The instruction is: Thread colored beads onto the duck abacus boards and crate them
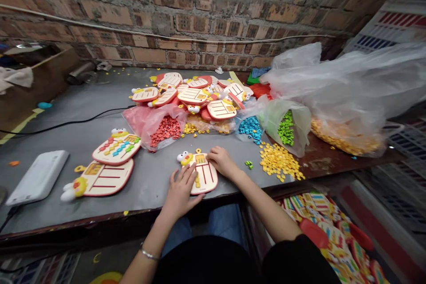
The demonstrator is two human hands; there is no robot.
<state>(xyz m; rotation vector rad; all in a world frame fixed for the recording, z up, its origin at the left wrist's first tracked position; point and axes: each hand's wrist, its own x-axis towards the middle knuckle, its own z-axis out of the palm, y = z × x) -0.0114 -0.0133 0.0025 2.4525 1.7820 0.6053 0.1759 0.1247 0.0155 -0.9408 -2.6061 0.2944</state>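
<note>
A cream toy board with a red rim (pixel 209 180) lies flat near the table's front edge, its bug-eyed yellow head (pixel 185 158) pointing up and left. My left hand (pixel 181 190) rests over the board's left side, fingers stretched out and the thumb along the lower edge. Yellow beads (pixel 197 182) sit in the slot beside those fingertips. At the board's upper right, my right hand (pixel 222 162) has its fingers bent together over the end of a slot; whatever they pinch is hidden. Some green beads (pixel 249 165) lie right of the board, near a spread pile of yellow beads (pixel 279 161).
Bags of red (pixel 165 131), blue (pixel 250 129) and green beads (pixel 286 128) lie open behind my hands, before a heap of boards (pixel 193 96). To the left are a beaded board (pixel 116 147), a bare-slotted board (pixel 109 179) and a white device (pixel 38 176).
</note>
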